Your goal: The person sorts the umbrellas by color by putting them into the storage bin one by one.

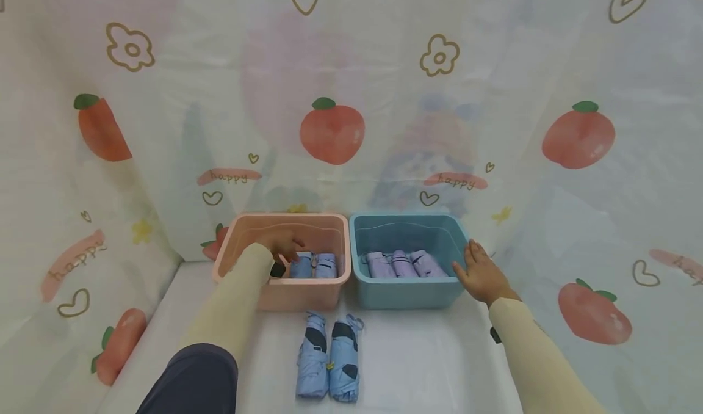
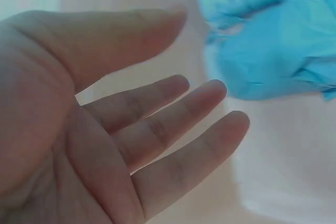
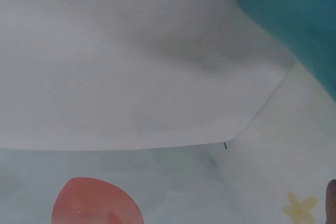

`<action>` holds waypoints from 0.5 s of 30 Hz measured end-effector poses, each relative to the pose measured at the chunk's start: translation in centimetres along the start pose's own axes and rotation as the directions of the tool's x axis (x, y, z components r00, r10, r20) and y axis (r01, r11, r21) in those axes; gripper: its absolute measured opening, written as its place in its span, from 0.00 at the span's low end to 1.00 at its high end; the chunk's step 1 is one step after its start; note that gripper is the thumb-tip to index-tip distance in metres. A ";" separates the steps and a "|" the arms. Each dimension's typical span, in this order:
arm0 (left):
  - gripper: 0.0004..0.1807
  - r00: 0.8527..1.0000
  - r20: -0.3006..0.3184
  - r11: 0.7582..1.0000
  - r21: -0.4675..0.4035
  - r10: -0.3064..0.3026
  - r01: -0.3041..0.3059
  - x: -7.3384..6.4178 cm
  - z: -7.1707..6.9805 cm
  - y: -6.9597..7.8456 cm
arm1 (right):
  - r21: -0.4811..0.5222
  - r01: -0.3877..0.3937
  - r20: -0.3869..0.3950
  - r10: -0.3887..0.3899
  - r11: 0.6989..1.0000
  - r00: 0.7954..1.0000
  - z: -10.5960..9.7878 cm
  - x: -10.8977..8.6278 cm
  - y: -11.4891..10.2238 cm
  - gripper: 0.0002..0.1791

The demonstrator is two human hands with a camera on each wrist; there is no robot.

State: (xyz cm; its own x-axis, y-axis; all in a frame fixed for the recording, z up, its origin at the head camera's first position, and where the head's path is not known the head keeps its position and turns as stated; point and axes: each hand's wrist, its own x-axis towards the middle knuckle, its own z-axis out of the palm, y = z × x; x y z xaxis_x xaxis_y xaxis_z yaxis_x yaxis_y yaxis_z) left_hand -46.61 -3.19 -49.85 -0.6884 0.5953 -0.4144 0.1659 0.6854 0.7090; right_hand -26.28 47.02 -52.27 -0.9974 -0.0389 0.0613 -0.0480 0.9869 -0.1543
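Note:
My left hand (image 1: pixel 282 244) is over the pink bin (image 1: pixel 299 295), fingers spread and holding nothing. Close to its fingertips, two folded blue umbrellas (image 1: pixel 301 265) lie side by side in that bin. The left wrist view shows the thumb and fingers (image 2: pixel 181 169) apart from two blue umbrellas (image 2: pixel 268 61). At the right rim of the teal bin (image 1: pixel 409 293) is my right hand (image 1: pixel 484 275), fingers straight; whether it touches the rim is hard to tell. Three folded purple umbrellas (image 1: pixel 404 264) lie inside the teal bin. The right wrist view barely shows a fingertip (image 3: pixel 331 203).
Two more folded blue umbrellas, the left one (image 1: pixel 313 359) and the right one (image 1: pixel 345 360), lie on the white table (image 1: pixel 417 359) in front of the bins. A patterned curtain (image 1: pixel 379 96) stands behind and along both sides.

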 end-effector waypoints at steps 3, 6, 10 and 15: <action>0.28 0.999 -0.053 1.000 -0.010 0.006 -0.007 -1.4 0.0 0.3 | -0.002 0.021 0.005 -0.021 1.000 1.000 -0.1 0.4 0.0 0.50; 0.21 0.987 -0.150 0.998 0.035 0.060 -0.056 -3.3 0.2 0.9 | 0.009 0.032 0.007 -0.032 0.999 0.999 -0.2 0.6 -0.1 0.50; 0.07 0.924 -0.271 0.958 0.167 0.271 -0.232 -5.4 1.2 1.6 | 0.005 0.025 0.010 -0.025 1.000 1.000 0.0 0.4 0.0 0.50; 0.14 0.800 -0.399 0.894 0.191 0.448 -0.405 -7.8 3.1 1.7 | 0.024 0.025 0.010 -0.025 0.999 1.000 0.0 0.1 0.0 0.49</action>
State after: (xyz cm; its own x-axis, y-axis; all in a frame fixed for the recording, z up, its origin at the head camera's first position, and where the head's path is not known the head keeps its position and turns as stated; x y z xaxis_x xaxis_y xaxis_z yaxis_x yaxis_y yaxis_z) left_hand -38.76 -5.35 -47.14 -0.7584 0.6156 0.2139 0.5620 0.4517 0.6929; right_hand -26.38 46.98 -52.29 -0.9963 -0.0655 0.0556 -0.0744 0.9815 -0.1765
